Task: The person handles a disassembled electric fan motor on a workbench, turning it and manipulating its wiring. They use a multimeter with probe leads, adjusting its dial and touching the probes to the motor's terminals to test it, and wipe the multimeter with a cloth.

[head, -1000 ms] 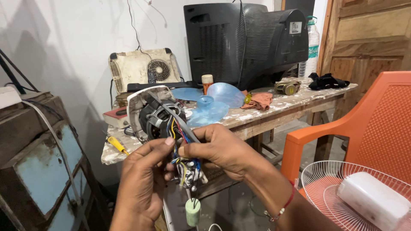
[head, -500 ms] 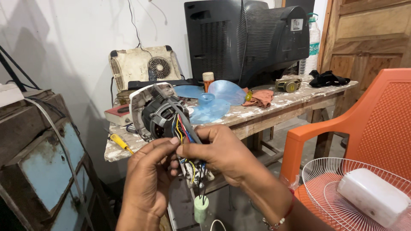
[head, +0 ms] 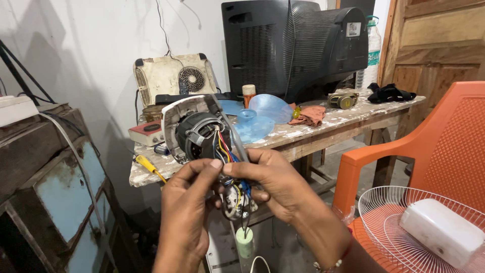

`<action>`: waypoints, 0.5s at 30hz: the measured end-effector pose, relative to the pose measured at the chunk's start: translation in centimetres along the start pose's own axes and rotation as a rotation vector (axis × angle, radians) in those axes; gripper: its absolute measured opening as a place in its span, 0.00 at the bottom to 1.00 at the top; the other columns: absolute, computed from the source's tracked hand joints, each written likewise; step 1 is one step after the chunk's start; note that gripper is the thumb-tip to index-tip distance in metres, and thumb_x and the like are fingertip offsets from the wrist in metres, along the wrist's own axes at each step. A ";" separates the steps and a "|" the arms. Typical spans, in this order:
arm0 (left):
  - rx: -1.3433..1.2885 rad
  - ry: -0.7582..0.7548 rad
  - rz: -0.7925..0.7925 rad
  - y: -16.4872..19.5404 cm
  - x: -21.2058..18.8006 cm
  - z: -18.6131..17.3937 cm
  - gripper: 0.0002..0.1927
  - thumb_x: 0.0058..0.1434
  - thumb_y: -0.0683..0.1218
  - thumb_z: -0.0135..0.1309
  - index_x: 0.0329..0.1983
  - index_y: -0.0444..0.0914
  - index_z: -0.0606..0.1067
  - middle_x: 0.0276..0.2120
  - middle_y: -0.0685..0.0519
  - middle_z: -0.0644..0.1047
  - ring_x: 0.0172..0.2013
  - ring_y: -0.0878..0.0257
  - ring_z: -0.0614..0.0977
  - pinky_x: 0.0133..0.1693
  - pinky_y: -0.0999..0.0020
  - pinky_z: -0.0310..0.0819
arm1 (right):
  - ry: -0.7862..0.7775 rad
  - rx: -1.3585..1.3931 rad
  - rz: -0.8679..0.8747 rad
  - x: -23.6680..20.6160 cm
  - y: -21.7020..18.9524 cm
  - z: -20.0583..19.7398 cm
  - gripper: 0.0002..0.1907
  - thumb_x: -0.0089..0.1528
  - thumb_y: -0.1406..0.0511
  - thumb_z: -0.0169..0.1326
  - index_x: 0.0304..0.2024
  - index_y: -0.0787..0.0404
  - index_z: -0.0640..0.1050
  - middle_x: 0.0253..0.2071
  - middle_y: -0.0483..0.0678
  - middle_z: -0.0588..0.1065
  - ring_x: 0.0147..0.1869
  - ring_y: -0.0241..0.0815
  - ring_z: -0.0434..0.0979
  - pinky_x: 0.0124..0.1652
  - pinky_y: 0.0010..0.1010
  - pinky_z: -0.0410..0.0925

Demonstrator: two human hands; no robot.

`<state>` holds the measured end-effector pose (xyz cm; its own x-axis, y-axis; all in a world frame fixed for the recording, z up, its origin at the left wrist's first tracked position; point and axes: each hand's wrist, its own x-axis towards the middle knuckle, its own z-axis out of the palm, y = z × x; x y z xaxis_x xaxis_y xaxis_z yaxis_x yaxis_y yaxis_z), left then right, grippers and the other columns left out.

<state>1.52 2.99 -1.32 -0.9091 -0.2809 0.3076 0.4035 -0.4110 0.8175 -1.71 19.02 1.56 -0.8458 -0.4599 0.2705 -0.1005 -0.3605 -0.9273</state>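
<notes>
Pinching the coloured wires (head: 233, 174) mid-frame, your left hand (head: 189, 212) and right hand (head: 275, 184) grasp the fan motor (head: 199, 134) wiring above the surface (head: 323, 129)

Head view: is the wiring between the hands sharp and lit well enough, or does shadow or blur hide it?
Head view: even, soft light; the coloured wires and fan motor are sharp; both hands' undersides are in shade, the door dimmer; no glare; slight wide-angle bend at edges.
</notes>
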 end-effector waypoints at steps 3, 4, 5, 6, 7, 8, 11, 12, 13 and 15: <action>0.115 -0.002 0.127 -0.3 -1.1 0.1 0.10 0.63 0.44 0.59 0.43 0.34 0.82 0.28 0.55 0.79 0.27 0.71 0.75 0.27 0.76 0.68 | -0.060 0.057 0.032 0.0 0.1 -1.2 0.09 0.61 0.66 0.60 0.41 0.66 0.81 0.28 0.42 0.77 0.20 0.22 0.67 0.15 0.14 0.53; 0.126 0.013 0.117 -0.6 -1.5 0.1 0.11 0.61 0.44 0.58 0.44 0.34 0.81 0.29 0.56 0.79 0.28 0.71 0.76 0.28 0.75 0.69 | -0.075 0.064 0.037 0.0 0.3 -1.5 0.09 0.62 0.65 0.60 0.41 0.66 0.81 0.28 0.42 0.77 0.20 0.23 0.66 0.15 0.14 0.54; 0.136 0.027 0.107 -1.0 -1.9 0.2 0.11 0.60 0.43 0.57 0.45 0.35 0.81 0.31 0.56 0.80 0.30 0.71 0.77 0.28 0.73 0.70 | -0.090 0.072 0.042 0.0 0.5 -1.8 0.09 0.63 0.65 0.59 0.41 0.66 0.80 0.28 0.42 0.77 0.20 0.23 0.66 0.15 0.14 0.54; 0.148 0.041 0.098 -1.4 -2.3 0.2 0.12 0.59 0.42 0.57 0.46 0.36 0.81 0.33 0.57 0.80 0.31 0.70 0.77 0.28 0.72 0.72 | -0.078 0.084 0.042 0.0 0.7 -2.1 0.10 0.63 0.65 0.58 0.42 0.67 0.80 0.29 0.42 0.76 0.21 0.23 0.66 0.15 0.14 0.54; 0.164 0.012 0.160 -1.7 -2.6 0.1 0.13 0.59 0.41 0.58 0.47 0.35 0.81 0.35 0.55 0.81 0.33 0.70 0.78 0.32 0.73 0.72 | -0.065 0.097 0.043 0.0 1.0 -2.4 0.10 0.64 0.65 0.57 0.42 0.68 0.80 0.29 0.41 0.75 0.22 0.23 0.65 0.15 0.15 0.53; 0.180 -0.016 0.222 -2.0 -2.9 0.0 0.14 0.59 0.40 0.58 0.49 0.35 0.81 0.36 0.54 0.81 0.35 0.69 0.79 0.36 0.74 0.73 | -0.051 0.108 0.044 -0.1 1.3 -2.6 0.11 0.65 0.65 0.57 0.43 0.68 0.80 0.29 0.40 0.74 0.23 0.22 0.65 0.16 0.15 0.53; 0.280 -0.088 0.432 -2.5 -3.1 -0.3 0.13 0.58 0.37 0.60 0.47 0.32 0.81 0.44 0.53 0.80 0.44 0.68 0.81 0.45 0.74 0.75 | -0.060 0.135 -0.038 -0.9 2.2 -3.3 0.17 0.66 0.61 0.55 0.46 0.70 0.82 0.23 0.40 0.69 0.19 0.25 0.61 0.14 0.15 0.52; 0.321 -0.107 0.503 -2.6 -3.2 -0.4 0.12 0.58 0.36 0.61 0.46 0.31 0.81 0.47 0.54 0.79 0.47 0.67 0.81 0.48 0.74 0.76 | -0.009 0.108 -0.046 -1.4 2.7 -3.5 0.18 0.66 0.60 0.54 0.47 0.70 0.82 0.24 0.41 0.69 0.21 0.25 0.62 0.15 0.15 0.52; 0.314 -0.095 0.457 -2.6 -3.2 -0.4 0.13 0.57 0.36 0.61 0.46 0.31 0.81 0.47 0.54 0.79 0.46 0.67 0.81 0.47 0.73 0.77 | 0.040 0.082 -0.056 -1.8 3.2 -3.5 0.19 0.66 0.60 0.54 0.49 0.70 0.81 0.24 0.41 0.69 0.24 0.25 0.63 0.15 0.15 0.52; 0.301 -0.070 0.364 -2.5 -3.3 -0.5 0.14 0.55 0.36 0.62 0.45 0.32 0.81 0.46 0.54 0.79 0.45 0.68 0.82 0.45 0.73 0.79 | 0.102 0.024 -0.058 -2.5 4.1 -3.4 0.19 0.64 0.60 0.54 0.52 0.67 0.81 0.26 0.40 0.69 0.27 0.25 0.65 0.16 0.16 0.52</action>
<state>3.62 4.47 -4.61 -0.7232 -0.2965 0.6237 0.6587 -0.0246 0.7520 -1.85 21.48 -3.78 -0.8881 -0.3527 0.2947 -0.1395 -0.4041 -0.9040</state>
